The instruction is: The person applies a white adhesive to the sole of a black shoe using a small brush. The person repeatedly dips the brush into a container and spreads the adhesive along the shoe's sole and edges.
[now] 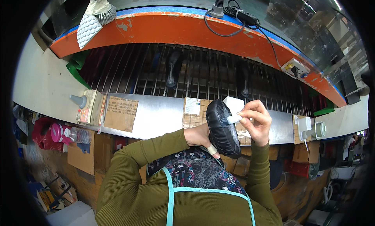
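A black shoe (222, 132) with a wrinkled, shiny surface hangs tilted in front of my chest, above the near edge of the metal ledge. My left hand (199, 135) is closed round its left side, with a pale band of tape on one finger; the other fingers are partly hidden behind the shoe. My right hand (256, 120) pinches a small white wad (234, 118) between thumb and fingertips. The wad touches the upper right side of the shoe, by a light bluish patch. Just behind it stands a white block-like container (233, 104), partly covered by my hand and the shoe.
Beyond the metal ledge (156, 113) runs a rack of metal rods (195, 70) with dark shoes (172, 70) on it. An orange beam (164, 26) crosses above. Cardboard (120, 113) lies at left; a white cup-shaped holder (320, 129) stands at right. A bottle (81, 135) is at far left.
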### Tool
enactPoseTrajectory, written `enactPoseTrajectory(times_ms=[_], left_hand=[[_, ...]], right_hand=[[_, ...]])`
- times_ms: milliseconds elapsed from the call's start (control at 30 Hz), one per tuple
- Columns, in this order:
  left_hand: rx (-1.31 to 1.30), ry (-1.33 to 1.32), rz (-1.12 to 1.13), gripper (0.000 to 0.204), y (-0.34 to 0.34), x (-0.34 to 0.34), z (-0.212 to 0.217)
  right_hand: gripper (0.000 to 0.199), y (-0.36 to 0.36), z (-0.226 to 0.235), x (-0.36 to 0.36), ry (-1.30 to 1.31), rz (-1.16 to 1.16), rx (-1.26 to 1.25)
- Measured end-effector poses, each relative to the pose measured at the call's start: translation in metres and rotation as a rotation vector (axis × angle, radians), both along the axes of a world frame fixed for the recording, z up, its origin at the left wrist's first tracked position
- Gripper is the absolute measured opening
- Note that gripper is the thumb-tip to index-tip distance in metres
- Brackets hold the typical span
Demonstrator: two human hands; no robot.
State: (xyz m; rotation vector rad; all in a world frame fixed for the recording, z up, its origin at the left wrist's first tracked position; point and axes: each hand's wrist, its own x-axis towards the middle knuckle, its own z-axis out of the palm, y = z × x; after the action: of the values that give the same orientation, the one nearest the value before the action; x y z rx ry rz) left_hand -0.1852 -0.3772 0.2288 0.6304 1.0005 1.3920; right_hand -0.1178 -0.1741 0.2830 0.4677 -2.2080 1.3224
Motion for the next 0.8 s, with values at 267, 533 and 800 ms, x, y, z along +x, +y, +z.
enactPoseTrajectory(times_ms=[267, 533, 800], left_hand=[[-0.002, -0.050, -0.132, 0.066, 0.003, 0.005, -0.007], [-0.076, 0.211, -0.130, 0.079, 0.011, -0.004, -0.018], [0.095, 0.182, 0.044, 0.084, 0.006, -0.019, -0.056]], right_hand=[[0.017, 0.011, 0.002, 0.000, -0.071, 0.081, -0.037], [0.014, 0.013, -0.031, 0.012, -0.053, -0.011, -0.140], [0.014, 0.045, -0.050, 0.099, -0.226, -0.141, -0.123]])
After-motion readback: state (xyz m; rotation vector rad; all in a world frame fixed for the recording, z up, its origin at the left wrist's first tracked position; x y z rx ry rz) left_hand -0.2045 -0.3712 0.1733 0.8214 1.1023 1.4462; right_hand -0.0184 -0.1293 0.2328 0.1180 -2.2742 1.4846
